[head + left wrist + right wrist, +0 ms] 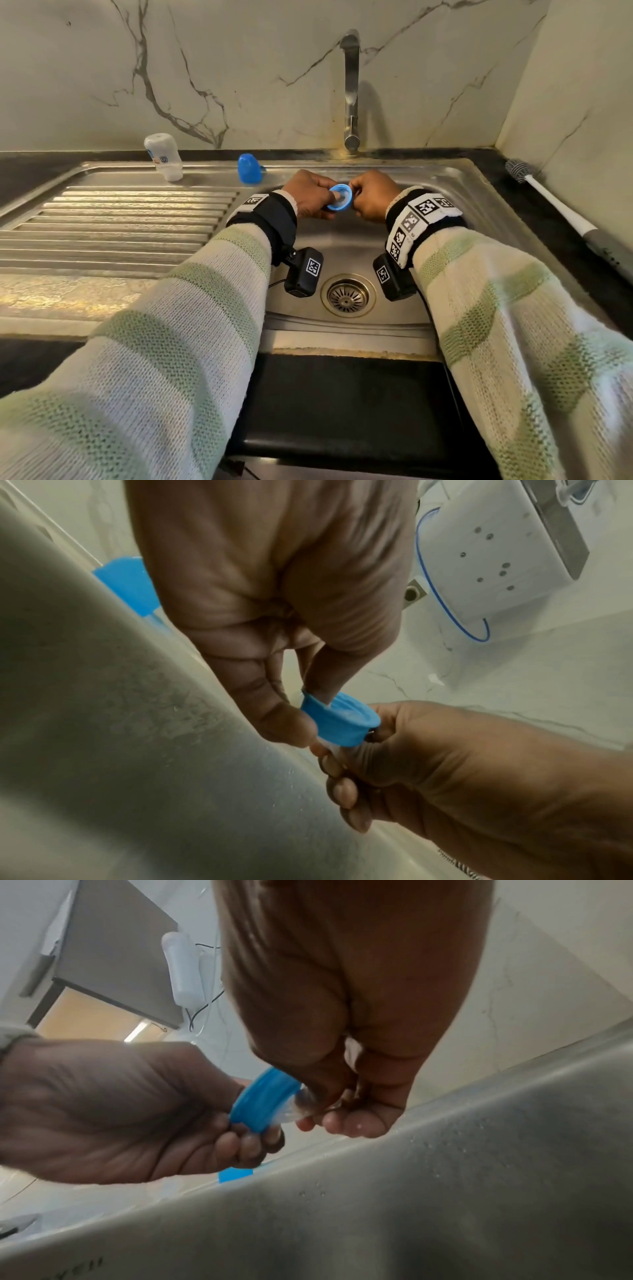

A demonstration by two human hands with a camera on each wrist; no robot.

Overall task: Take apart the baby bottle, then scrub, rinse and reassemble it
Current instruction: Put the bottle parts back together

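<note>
Over the sink basin (pixel 428 192) both hands hold the blue screw ring (pixel 339 197) of the baby bottle. My left hand (pixel 329 202) grips the ring, its thumb pushed into the opening and the other fingers curled round the rim (pixel 339 721). My right hand (pixel 358 200) pinches the clear teat (pixel 296 1110), which sticks out of the ring's (pixel 263 1102) far side. The white bottle body (pixel 163 157) stands upside down at the back of the draining board. The blue cap (pixel 250 169) sits beside it, near the basin's back left corner.
A steel tap (pixel 351 89) rises behind the basin, and its spout ends above the back rim. A bottle brush (pixel 551 209) with a white handle lies on the dark counter at the right. The ridged draining board (pixel 120 219) spreads to the left. The drain strainer (pixel 347 296) lies below my wrists.
</note>
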